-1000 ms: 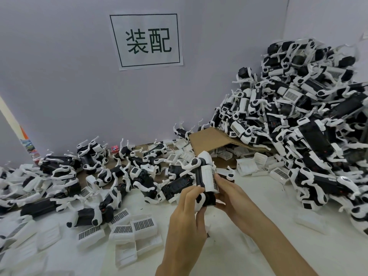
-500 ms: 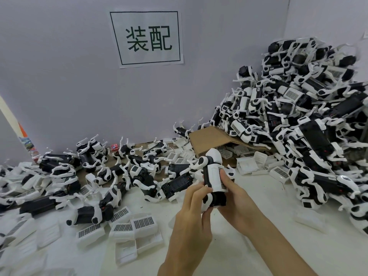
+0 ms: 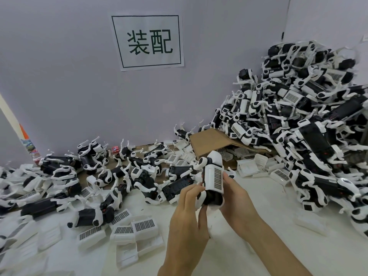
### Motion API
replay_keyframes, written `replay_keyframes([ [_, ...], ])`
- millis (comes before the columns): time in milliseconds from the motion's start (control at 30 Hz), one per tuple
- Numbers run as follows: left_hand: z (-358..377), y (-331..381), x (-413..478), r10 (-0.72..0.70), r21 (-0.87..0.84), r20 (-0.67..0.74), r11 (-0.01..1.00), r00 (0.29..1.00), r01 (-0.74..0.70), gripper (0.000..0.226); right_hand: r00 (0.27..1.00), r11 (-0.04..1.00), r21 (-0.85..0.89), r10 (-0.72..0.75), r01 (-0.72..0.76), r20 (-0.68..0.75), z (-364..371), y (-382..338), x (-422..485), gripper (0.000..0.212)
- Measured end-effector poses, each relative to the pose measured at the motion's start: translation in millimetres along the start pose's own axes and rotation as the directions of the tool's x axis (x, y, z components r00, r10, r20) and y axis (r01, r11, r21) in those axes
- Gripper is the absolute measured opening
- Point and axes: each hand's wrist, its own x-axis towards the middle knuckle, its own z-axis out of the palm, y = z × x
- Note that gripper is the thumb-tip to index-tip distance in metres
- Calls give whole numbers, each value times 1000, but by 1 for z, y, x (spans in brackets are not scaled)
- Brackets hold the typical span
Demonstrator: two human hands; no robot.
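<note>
Left hand and right hand grip one robot dog (upright).

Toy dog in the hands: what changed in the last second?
The toy dog moved slightly right and stood more upright, its grille turned more toward the camera. The left hand and right hand kept hold of it throughout. The piles, cardboard and sign stayed put.

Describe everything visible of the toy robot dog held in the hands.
The toy robot dog looks like glossy plastic: black body, white back cover with a dark grid panel, white rounded end on top, white legs. It is held roughly upright. The left hand grips its lower end; the right hand holds its side, thumb on the cover.
</note>
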Motion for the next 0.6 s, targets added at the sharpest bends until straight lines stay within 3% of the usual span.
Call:
replay_keyframes([
  [133, -3, -6, 0, -121, -133, 30, 983, 992, 123, 57, 994, 938, -329, -107, 111, 32, 0, 0, -1, 48],
  [333, -3, -8, 0, -276, -370, 178, 871, 945, 324, 62, 985, 904, -396, -122, 162, 124, 2, 5, -3, 30],
  [600, -2, -10, 4, -351, -367, 173, 844, 920, 391, 58, 970, 786, -571, -150, 235, 192, 7, 10, -5, 32],
])
